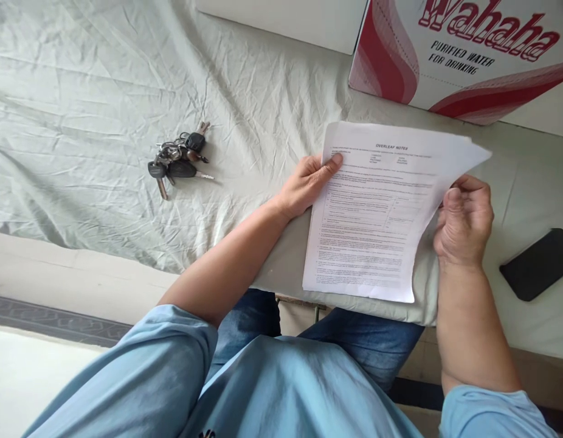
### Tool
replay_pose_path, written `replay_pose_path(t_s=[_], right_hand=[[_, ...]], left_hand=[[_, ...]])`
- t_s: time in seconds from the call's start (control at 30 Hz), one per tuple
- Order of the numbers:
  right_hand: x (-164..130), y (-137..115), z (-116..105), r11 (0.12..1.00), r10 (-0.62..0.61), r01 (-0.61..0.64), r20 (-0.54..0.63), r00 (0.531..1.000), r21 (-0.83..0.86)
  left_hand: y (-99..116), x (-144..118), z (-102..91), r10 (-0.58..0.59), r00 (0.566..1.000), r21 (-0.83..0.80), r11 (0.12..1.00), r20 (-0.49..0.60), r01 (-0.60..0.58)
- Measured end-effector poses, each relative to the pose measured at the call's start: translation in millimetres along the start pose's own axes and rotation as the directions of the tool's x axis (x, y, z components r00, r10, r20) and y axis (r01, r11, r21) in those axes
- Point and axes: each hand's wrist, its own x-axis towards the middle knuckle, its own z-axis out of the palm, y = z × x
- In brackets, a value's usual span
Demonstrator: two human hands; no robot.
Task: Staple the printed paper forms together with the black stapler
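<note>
Right of centre in the head view, a thin stack of white printed paper sheets (373, 219) lies tilted, its lower edge near the rim of the desk (528, 182), which is covered with a pale, creased cloth. Its top page carries a small heading and many lines of fine grey print, too small to read beyond the heading "OVERLEAF NOTES". The upper right corner of the sheets curls up off the surface.

The left hand (304, 185) rests at the left edge of the stack, thumb laid over the paper's upper left margin and fingers tucked behind, so its grip is closed on the sheets. The right hand (464, 222) has its fingers curled around the right edge; the fingertips are hidden behind the paper, yet the grip is clamped there too.

Left of centre, a bunch of metal keys with black fobs (179, 159) lies on a wrinkled pale sheet. At the right edge, a flat black phone (539, 264) is cut off by the frame. A red-and-white cardboard water carton (455, 55) fills the upper right, partly cropped.
</note>
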Motion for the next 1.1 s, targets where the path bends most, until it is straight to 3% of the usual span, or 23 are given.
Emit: replay_pose_path(t_s=[0.1, 0.17, 0.27, 0.37, 0.43, 0.5, 0.57, 0.67, 0.73, 0.83, 0.93, 1.1], right_hand=[[4.2, -9.0, -14.2, 0.991, 0.101, -0.114, 0.178, 0.979, 0.067], [5.6, -15.6, -22.0, 0.979, 0.153, -0.185, 0.284, 0.947, 0.09], [4.4, -18.6, -23.6, 0.959, 0.162, -0.231, 0.349, 0.923, 0.164], [-2.5, -11.8, -9.3, 0.95, 0.186, -0.263, 0.374, 0.908, 0.166], [-7.8, -7.8, 4.5, 0.973, 0.133, -0.179, 0.279, 0.951, 0.146], [-9.5, -10.8, 13.7, 0.99, -0.012, -0.008, 0.138, 0.99, 0.141], [-6.6, -23.9, 12.1, 0.975, -0.181, 0.17, 0.067, 0.981, 0.144], [0.2, -54.7, -9.2, 0.941, -0.334, 0.325, 0.108, 0.936, 0.091], [0.8, -70.9, -26.4, 0.943, -0.334, 0.332, 0.141, 0.932, 0.038], [-6.0, -74.2, -41.5, 0.975, -0.215, 0.221, 0.179, 0.96, -0.014], [-14.7, -57.3, -42.0, 0.99, -0.1, 0.115, 0.183, 0.978, -0.077], [-21.5, -29.8, -28.3, 0.991, -0.128, 0.131, 0.168, 0.978, -0.009]], left_hand=[[-9.0, 11.1, -6.4, 0.047, 0.988, -0.064, 0.996, -0.146, -0.057], [-15.7, 23.0, -16.4, 0.107, 0.952, -0.081, 0.987, -0.286, -0.135], [-24.1, 39.4, -33.3, 0.172, 0.885, -0.062, 0.974, -0.433, -0.219], [-27.2, 45.1, -37.1, 0.188, 0.858, -0.081, 0.963, -0.479, -0.256], [-23.9, 41.8, -30.8, 0.175, 0.868, -0.119, 0.959, -0.465, -0.257], [-15.5, 35.0, -24.3, 0.151, 0.905, -0.144, 0.964, -0.399, -0.224], [-3.2, 27.3, -24.4, 0.143, 0.941, -0.132, 0.973, -0.308, -0.191], [15.0, 19.0, -39.8, 0.177, 0.946, -0.059, 0.978, -0.27, -0.2], [21.6, 16.2, -53.1, 0.21, 0.947, -0.008, 0.976, -0.244, -0.219], [21.8, 14.1, -63.1, 0.18, 0.971, 0.033, 0.984, -0.16, -0.177], [17.6, 11.8, -60.9, 0.102, 0.992, 0.085, 0.992, -0.08, -0.095], [16.0, 11.7, -60.6, 0.085, 0.996, 0.08, 0.993, -0.039, -0.082]])
